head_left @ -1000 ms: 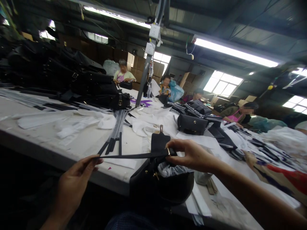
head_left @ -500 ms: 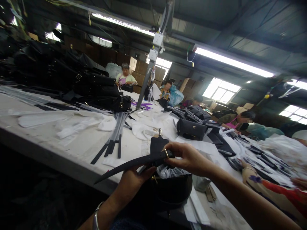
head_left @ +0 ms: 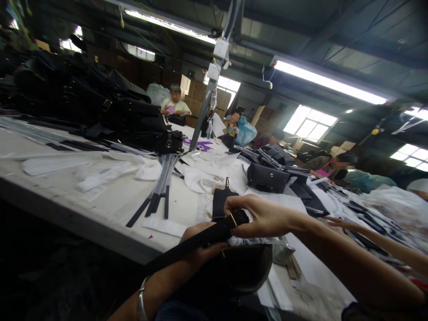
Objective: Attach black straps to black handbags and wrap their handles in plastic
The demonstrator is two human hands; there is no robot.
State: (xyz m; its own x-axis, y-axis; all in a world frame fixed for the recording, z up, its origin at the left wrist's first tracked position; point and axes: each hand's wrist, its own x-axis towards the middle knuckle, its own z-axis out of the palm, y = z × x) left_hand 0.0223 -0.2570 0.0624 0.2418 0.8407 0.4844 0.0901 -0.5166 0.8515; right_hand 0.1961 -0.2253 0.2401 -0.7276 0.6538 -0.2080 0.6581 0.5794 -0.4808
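Observation:
A black strap (head_left: 197,238) with a gold buckle (head_left: 233,220) runs across both hands. My right hand (head_left: 257,217) pinches its far end at the buckle, thumb below and fingers above. My left hand (head_left: 200,249) is wrapped round the strap from beneath, with the thumb along its near side. Under the hands sits a dark handbag (head_left: 249,267) with gold fittings, with clear plastic wrap at its top. A black flap (head_left: 220,200) with a metal clasp sticks up just behind the strap.
Finished-looking black bags (head_left: 268,177) and a big pile of bags (head_left: 130,120) lie on the white table (head_left: 182,200), with dark strips (head_left: 154,203) and white sheets. A metal post (head_left: 200,118) rises mid-table. A co-worker's arm (head_left: 377,240) reaches in at right; other people sit farther back.
The strap's free end has swung down and toward me, over my left forearm. My left hand has moved slightly up and right. The co-worker's arm at right has shifted.

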